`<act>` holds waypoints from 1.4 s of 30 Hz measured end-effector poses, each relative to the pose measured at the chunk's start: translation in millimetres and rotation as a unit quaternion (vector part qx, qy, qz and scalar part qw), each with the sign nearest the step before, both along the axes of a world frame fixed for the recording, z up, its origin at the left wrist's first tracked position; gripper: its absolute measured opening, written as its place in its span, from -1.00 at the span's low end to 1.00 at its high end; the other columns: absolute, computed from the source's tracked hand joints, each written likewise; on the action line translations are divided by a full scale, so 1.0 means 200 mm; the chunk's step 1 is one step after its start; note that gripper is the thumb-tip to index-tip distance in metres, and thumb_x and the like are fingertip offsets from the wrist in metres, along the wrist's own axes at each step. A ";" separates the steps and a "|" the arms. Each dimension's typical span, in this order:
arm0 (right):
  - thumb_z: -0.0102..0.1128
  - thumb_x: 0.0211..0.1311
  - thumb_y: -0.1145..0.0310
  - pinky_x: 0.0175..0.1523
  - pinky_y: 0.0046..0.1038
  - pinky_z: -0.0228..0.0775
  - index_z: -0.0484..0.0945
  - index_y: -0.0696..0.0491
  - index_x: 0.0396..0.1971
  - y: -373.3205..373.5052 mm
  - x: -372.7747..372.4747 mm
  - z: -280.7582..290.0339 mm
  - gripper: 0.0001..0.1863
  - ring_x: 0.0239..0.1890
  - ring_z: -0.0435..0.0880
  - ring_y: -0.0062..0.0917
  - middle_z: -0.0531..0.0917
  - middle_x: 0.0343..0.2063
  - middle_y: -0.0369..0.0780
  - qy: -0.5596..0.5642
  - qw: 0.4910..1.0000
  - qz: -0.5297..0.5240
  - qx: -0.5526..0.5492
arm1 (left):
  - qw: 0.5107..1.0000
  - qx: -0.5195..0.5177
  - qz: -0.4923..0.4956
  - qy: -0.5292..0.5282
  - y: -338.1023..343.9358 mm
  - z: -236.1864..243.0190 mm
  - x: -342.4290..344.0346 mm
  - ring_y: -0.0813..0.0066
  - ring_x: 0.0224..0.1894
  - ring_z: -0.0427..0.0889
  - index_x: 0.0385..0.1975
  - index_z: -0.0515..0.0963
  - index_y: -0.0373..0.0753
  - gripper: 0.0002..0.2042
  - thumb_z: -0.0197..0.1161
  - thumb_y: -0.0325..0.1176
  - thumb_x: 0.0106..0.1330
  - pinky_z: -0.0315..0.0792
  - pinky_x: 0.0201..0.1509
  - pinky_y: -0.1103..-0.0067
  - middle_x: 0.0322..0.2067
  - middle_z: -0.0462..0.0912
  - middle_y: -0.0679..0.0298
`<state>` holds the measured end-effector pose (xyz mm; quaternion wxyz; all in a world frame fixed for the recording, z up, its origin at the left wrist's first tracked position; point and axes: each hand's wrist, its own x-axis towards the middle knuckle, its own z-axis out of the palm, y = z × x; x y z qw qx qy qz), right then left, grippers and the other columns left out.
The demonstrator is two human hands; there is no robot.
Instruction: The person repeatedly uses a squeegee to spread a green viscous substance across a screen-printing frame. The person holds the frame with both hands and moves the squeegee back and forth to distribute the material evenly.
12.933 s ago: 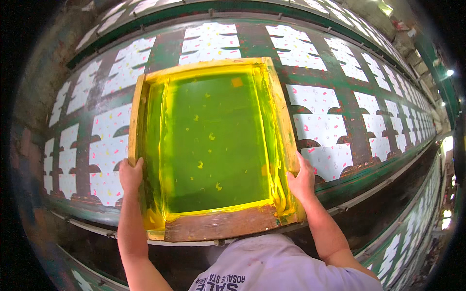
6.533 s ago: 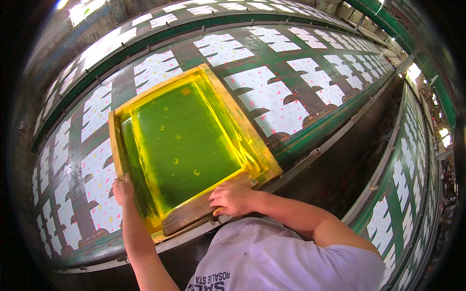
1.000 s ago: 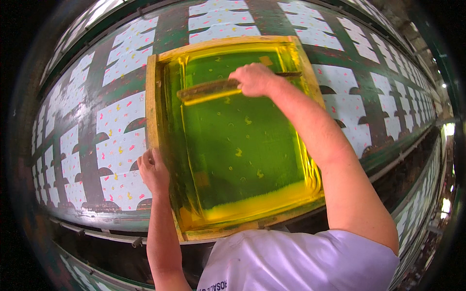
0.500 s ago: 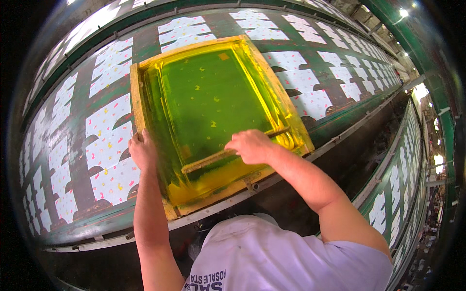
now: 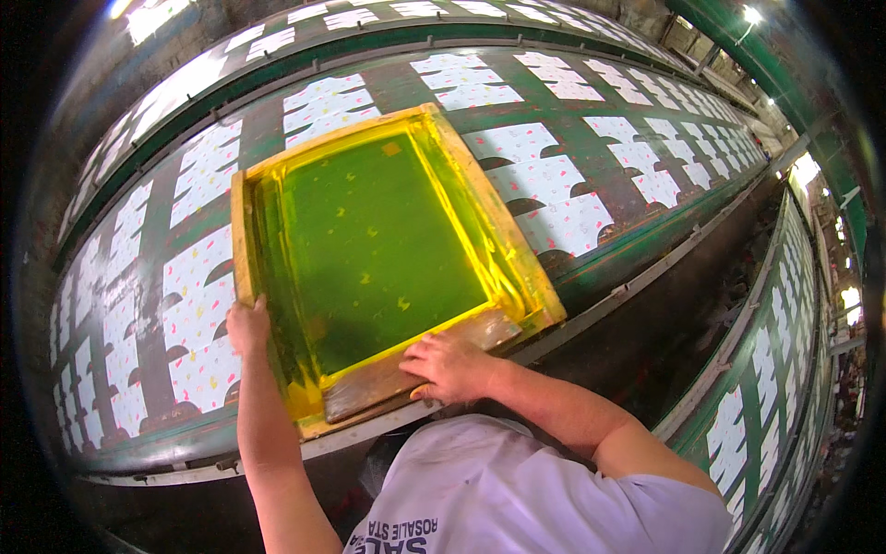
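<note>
Squeegee [image 5: 369, 383] has come back off the mesh [image 5: 378, 249] since 0.5 s ago, when it was standing across the lower mesh in the right hand [image 5: 449, 369]; now it lies along the near end of the screen frame [image 5: 494, 208], broad brown face showing. Right hand has come down with it, at the near end of the frame: fingers bent over the squeegee, thumb by the outer edge with a yellow patch beside it. Can't tell whether that hand is actually closed on squeegee, rail or both. Left hand [image 5: 247, 328] is on the left rail of the frame, same as before, fingers and thumb pinching the wood. Frame sits on the worktop [image 5: 637, 247], skewed in view, near end toward the person's light shirt [image 5: 544, 480]. Mesh reads green inside the frame, small pale motifs scattered over it, orange patch near the far right corner. Yellow ink smeared along the inner sides, thickest toward the right rail. White cut pieces [image 5: 198, 314] with small pink and yellow prints lie in rows left of the frame, with more beyond it and right of it. Metal rail [image 5: 609, 300] runs past the near side of the frame. Second worktop with white pieces is well right of it.
</note>
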<state>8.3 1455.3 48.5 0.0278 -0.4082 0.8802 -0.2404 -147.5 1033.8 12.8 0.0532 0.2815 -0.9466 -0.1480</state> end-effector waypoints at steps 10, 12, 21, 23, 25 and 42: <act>0.62 0.22 0.30 0.53 -0.05 0.40 0.64 0.11 0.30 0.96 -0.32 -0.01 -0.36 0.37 0.58 -0.06 0.66 0.24 -0.02 0.086 0.946 -0.310 -0.049 | 0.995 -0.070 0.059 -0.044 0.05 -0.01 -0.04 -0.18 0.14 0.75 -0.03 0.71 -0.32 -0.41 0.38 0.22 0.45 0.57 0.26 0.03 0.06 0.78 -0.09; 0.63 0.20 0.33 0.54 -0.04 0.40 0.51 0.09 0.45 1.05 -0.38 -0.05 -0.20 0.39 0.57 -0.04 0.65 0.26 0.01 0.070 0.927 -0.366 -0.045 | 0.993 -0.084 0.060 -0.048 0.04 -0.03 -0.06 -0.17 0.15 0.74 -0.05 0.70 -0.33 -0.41 0.38 0.22 0.46 0.58 0.25 0.03 0.05 0.77 -0.08; 0.60 0.17 0.45 0.45 0.00 0.48 0.25 -0.03 0.64 0.98 -0.47 -0.17 0.03 0.35 0.59 0.06 0.63 0.27 0.07 -0.076 0.884 -0.461 -0.006 | 0.998 -0.033 0.033 -0.041 -0.07 -0.08 -0.11 -0.15 0.04 0.70 -0.12 0.63 -0.37 -0.44 0.47 0.13 0.41 0.53 0.15 0.05 -0.04 0.71 -0.03; 0.59 0.16 0.48 0.43 0.01 0.49 0.25 -0.05 0.63 0.96 -0.48 -0.16 0.03 0.33 0.60 0.06 0.64 0.27 0.07 -0.069 0.880 -0.469 0.011 | 0.999 -0.014 0.028 -0.028 -0.07 -0.07 -0.11 -0.13 0.02 0.70 -0.14 0.62 -0.39 -0.46 0.51 0.07 0.36 0.53 0.14 0.06 -0.06 0.71 -0.04; 0.57 0.14 0.52 0.42 0.02 0.50 0.34 -0.10 0.59 0.95 -0.49 -0.14 -0.03 0.33 0.62 0.08 0.67 0.23 0.05 -0.070 0.877 -0.475 -0.010 | 1.000 -0.014 0.012 -0.010 -0.06 -0.07 -0.09 -0.12 0.01 0.71 -0.16 0.62 -0.41 -0.49 0.56 0.01 0.31 0.54 0.13 0.08 -0.08 0.72 -0.06; 0.46 0.10 0.54 0.26 -0.05 0.60 0.65 -0.08 0.31 1.15 -0.55 0.15 -0.32 0.10 0.72 -0.03 0.72 -0.03 -0.07 0.003 0.903 -0.423 -0.072 | 0.982 0.166 -0.025 0.089 -0.10 -0.04 -0.16 0.47 -0.47 0.43 -0.53 0.53 -0.35 -0.72 0.55 -0.38 0.09 0.40 -0.33 0.34 -0.54 0.55 0.34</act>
